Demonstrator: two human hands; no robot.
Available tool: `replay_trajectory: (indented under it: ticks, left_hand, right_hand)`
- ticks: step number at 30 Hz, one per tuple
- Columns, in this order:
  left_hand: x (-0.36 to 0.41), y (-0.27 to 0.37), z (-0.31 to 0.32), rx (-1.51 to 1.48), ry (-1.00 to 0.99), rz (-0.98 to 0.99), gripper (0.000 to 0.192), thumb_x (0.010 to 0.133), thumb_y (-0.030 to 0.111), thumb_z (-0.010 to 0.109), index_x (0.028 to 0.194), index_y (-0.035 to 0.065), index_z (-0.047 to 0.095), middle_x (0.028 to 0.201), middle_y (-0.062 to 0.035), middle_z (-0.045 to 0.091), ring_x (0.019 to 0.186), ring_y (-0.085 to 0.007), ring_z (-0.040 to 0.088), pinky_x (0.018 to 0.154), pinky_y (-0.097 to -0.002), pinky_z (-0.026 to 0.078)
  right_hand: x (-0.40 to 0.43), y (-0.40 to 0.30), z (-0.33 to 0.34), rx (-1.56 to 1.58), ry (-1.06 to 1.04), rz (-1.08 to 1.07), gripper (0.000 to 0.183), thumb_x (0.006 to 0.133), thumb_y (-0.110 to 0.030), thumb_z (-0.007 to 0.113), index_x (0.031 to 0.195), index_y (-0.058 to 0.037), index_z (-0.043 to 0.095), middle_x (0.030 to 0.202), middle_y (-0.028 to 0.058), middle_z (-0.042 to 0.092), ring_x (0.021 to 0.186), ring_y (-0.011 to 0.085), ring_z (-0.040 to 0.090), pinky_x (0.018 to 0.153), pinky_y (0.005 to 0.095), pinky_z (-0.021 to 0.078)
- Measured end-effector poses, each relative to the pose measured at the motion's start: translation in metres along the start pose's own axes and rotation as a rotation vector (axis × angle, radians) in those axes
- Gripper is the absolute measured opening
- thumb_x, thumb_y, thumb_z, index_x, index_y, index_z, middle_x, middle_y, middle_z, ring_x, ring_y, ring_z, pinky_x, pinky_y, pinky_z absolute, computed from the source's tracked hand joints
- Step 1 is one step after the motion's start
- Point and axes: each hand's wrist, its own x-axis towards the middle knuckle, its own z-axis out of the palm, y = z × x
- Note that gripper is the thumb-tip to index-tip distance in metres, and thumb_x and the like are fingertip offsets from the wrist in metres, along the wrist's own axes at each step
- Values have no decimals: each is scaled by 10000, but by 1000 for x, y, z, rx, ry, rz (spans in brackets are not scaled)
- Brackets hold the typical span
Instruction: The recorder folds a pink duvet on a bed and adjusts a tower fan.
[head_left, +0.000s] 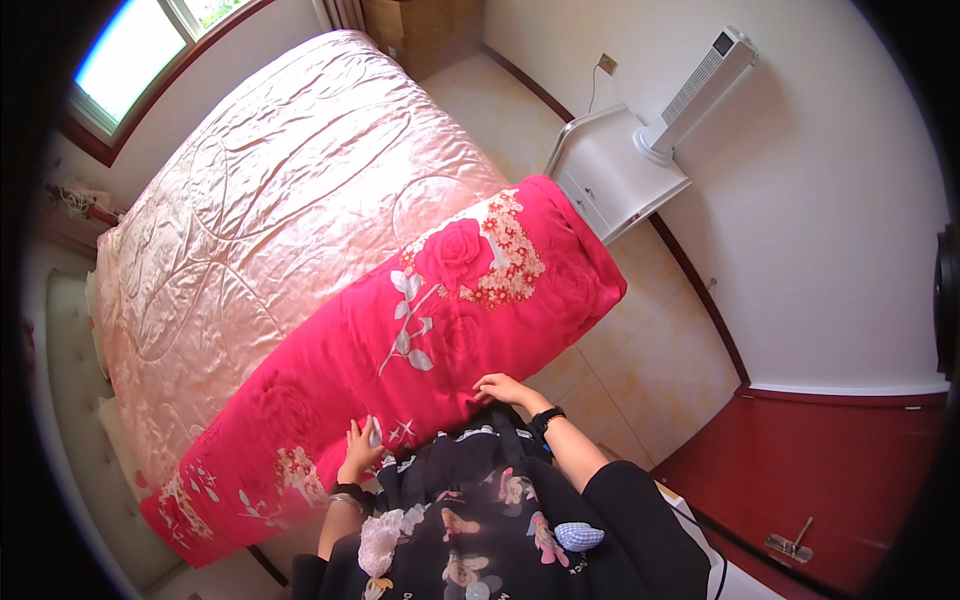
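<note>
A bright pink quilt (450, 330) with printed roses and white leaves lies as a long folded band along the near side of the bed. My left hand (361, 450) touches its near part, thumb and fingers raised around a small white patch; whether that is print or a separate object is unclear. At the quilt's near edge, my right hand (501, 390) rests with bent fingers, the tips partly hidden against the fabric. Beyond the band, a shiny pale pink quilted bedspread (300, 172) covers the bed, with wrinkles across it.
A tufted headboard (71, 420) stands at the left. Past the bed's foot is a white cabinet (615, 172) bearing a white tower fan (697, 90). A cardboard box (427, 30) sits at the far corner. On the right is a dark red door (810, 465) with a metal handle.
</note>
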Motion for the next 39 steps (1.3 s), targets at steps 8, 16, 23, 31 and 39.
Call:
replay_trajectory:
  ticks: [8, 16, 23, 31, 39]
  left_hand:
    - [39, -24, -22, 4, -260, -21, 847, 629, 404, 686, 1345, 328, 241, 1358, -330, 112, 1201, -491, 268, 977, -435, 313]
    - [55, 24, -30, -184, 45, 19, 777, 704, 256, 662, 1284, -38, 236, 1210, -354, 321, 1101, -445, 400, 937, -400, 366]
    - [104, 103, -86, 58, 573, 292, 763, 683, 203, 671, 1295, 34, 248, 1257, -275, 278, 1165, -435, 302, 963, -487, 279]
    - [227, 260, -140, 85, 521, 222, 587, 760, 329, 606, 1224, 52, 375, 1266, -173, 377, 1185, -340, 342, 964, -447, 290]
    - [274, 354, -142, 249, 279, 47, 909, 571, 357, 753, 1284, 37, 290, 1323, -199, 298, 1265, -334, 233, 1010, -525, 195]
  right_hand:
    - [-30, -9, -19, -243, 338, 61, 178, 829, -130, 477, 888, -18, 603, 747, 75, 629, 710, 144, 601, 663, 279, 480]
    - [-33, -5, -95, -311, 734, 62, 135, 801, -108, 502, 802, 1, 582, 689, 71, 619, 611, 150, 603, 562, 262, 489]
    - [-6, -67, -185, -177, 976, -93, 85, 777, -86, 535, 808, -15, 572, 687, 61, 604, 574, 130, 598, 540, 251, 488]
    - [32, -156, -333, -417, 998, -298, 155, 717, -114, 594, 838, -19, 568, 776, 109, 613, 747, 227, 593, 704, 325, 465]
    - [109, -222, -387, -783, 779, -149, 370, 696, -242, 656, 958, -13, 529, 957, 155, 536, 894, 270, 541, 772, 355, 443]
